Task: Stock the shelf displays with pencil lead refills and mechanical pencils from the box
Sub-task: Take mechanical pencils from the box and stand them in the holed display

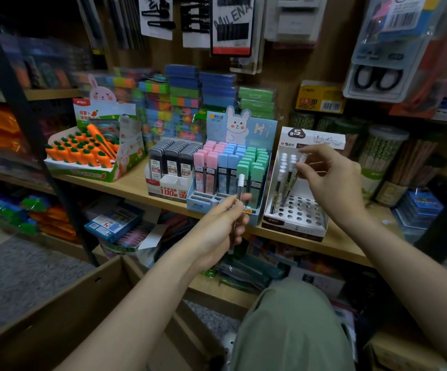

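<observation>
My left hand is shut on a mechanical pencil with a white cap, held upright in front of the shelf. My right hand pinches the top of another pencil that leans in the white perforated pencil display. Several pencils with white caps stand in that display's back rows. To its left sit the blue rabbit display of pastel lead refill cases and a white display of dark lead refill cases. The cardboard box lies open at the lower left.
A carrot-shaped item display stands at the left of the wooden shelf. Stacked erasers sit behind. Pencil tubs stand to the right. Hanging packs of scissors and hair clips are overhead. My knee is below.
</observation>
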Available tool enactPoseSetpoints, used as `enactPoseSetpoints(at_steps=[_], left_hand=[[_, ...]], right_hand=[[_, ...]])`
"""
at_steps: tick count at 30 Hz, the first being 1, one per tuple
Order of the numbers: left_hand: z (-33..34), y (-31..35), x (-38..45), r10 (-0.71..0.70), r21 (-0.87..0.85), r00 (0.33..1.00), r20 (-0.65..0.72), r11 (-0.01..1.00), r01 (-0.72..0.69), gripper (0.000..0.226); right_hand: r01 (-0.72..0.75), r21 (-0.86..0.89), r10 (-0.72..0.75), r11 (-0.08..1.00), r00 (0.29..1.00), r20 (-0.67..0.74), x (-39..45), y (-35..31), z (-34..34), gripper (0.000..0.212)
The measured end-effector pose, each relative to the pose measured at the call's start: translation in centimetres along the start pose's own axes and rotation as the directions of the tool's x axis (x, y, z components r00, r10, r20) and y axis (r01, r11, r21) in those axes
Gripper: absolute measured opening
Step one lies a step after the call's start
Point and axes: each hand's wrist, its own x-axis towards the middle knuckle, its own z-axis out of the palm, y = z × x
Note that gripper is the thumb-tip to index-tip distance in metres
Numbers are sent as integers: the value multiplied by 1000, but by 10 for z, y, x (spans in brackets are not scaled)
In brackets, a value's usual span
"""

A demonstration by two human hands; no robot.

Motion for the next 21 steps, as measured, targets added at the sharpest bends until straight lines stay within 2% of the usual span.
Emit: enactPoseSetpoints(at_steps=[3,6,10,13,15,18,21], left_hand=[[3,-3,1,-8,5,1000,-30,1000,8,32],[6,-6,0,50,13,999,13,999,-50,29],[11,-11,2,89,-81,996,-29,993,-91,22],[16,-13,5,121,-129,991,-62,983,-128,20],[18,-15,8,164,-57,985,-47,984,-166,20],[23,-15,14,200,50,980,21,978,-201,23],[35,-14,18,198,83,976,85,975,-205,23]], right_hand=[[79,-85,-77,993,997,20,-4,-1,7,25],[87,-101,-90,991,996,-23,-6,-1,10,26],[112,-189,-110,976,994,24,-9,-3,13,28],[92,-188,-91,978,996,13,-16,-6,8,39],[85,-101,-84,991,996,15,-22,-9,1,42],[2,135,-24,991,986,164,-27,-21,-7,40],[-46,225,-8,973,973,232,-28,-30,-10,40]])
